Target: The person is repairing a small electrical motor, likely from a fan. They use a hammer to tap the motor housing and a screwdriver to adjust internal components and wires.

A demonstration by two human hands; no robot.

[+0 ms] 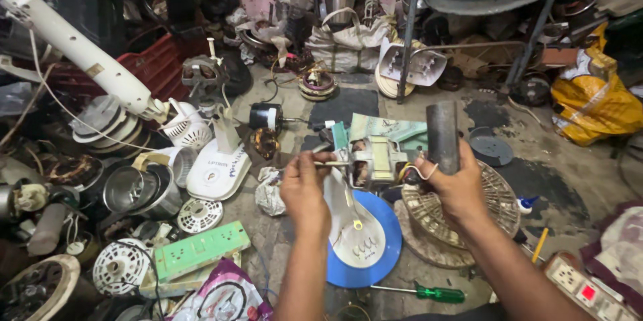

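**Fan motor held up between both hands over the workshop floor**

Head view: I look down at my two hands raised over a crowded floor of fan parts. My right hand is closed around a dark metal cylinder, which stands upright out of the fist, and the same hand steadies the right side of a small electric motor. The motor sits between the hands, clear of the floor, its shaft lying roughly level, so that its end faces my left hand. A white wire loops from the motor across my right fingers; held this way it stays out of the working end.

My left hand pinches a thin metal tool between thumb and fingertips, its tip touching the motor's left end. The pinch looks fine and light, which I judge suits small work at the shaft rather than force.

Directly below lies a white fan base on a blue disc, just beside a round fan grille that sits under my right wrist. A green-handled screwdriver lies on the floor near my right forearm, within easy reach. A green socket strip lies to the left, well apart from the hands.
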